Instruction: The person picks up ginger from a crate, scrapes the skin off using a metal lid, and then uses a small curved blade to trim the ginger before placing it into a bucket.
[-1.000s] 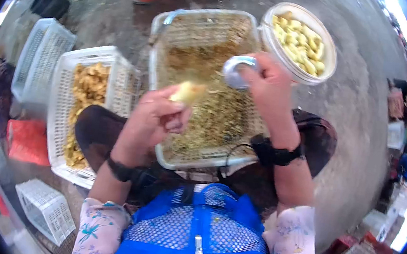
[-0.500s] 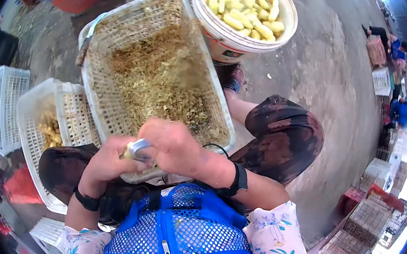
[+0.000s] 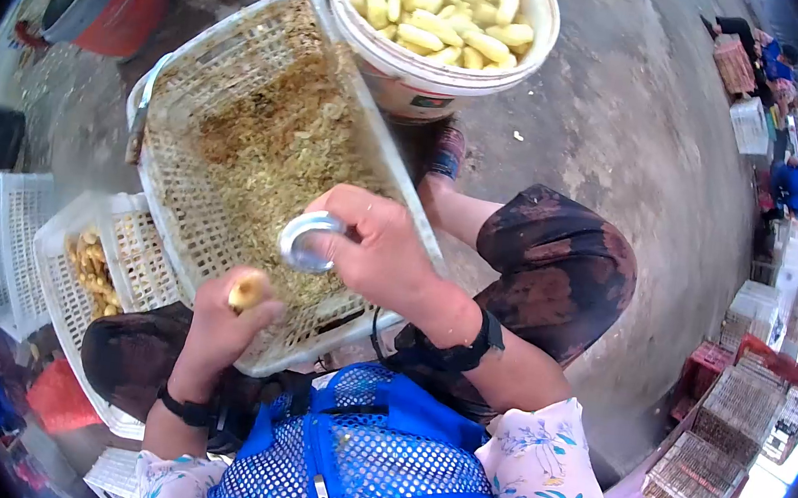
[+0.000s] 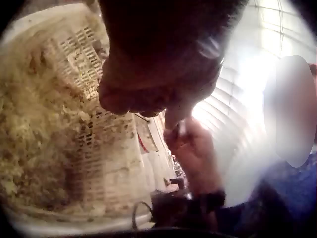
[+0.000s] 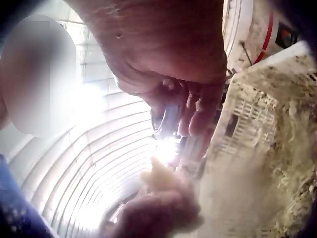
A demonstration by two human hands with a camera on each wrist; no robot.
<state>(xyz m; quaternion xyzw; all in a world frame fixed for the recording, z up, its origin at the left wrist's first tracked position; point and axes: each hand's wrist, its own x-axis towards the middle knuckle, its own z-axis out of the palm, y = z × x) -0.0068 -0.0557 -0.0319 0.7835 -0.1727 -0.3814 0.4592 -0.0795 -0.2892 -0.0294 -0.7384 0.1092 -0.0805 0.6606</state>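
My left hand (image 3: 221, 329) grips a knobby piece of ginger (image 3: 246, 293), its pale yellow end toward the head camera. My right hand (image 3: 383, 259) holds a shiny metal ring (image 3: 290, 239), with fingers curled round one side of it. A gap separates ring and ginger in the head view. In the right wrist view the ring (image 5: 169, 120) is above the pale ginger (image 5: 161, 174). Both hands are over the near end of a white lattice basket (image 3: 164, 222), whose floor is covered in yellowish-brown peelings (image 3: 297, 154).
Beyond the basket, a white bucket (image 3: 408, 83) is full of pale yellow ginger pieces (image 3: 434, 29). At left, another white basket (image 3: 147, 255) contains small brownish pieces (image 3: 93, 273). A red and grey tub (image 3: 115, 20) stands at the back left. Stacked crates (image 3: 717, 438) line the right side.
The right hand came from near the bucket to the left hand, then drew away slightly with the ring. The left hand lowered with its ginger. The head view turned, shifting the baskets left.
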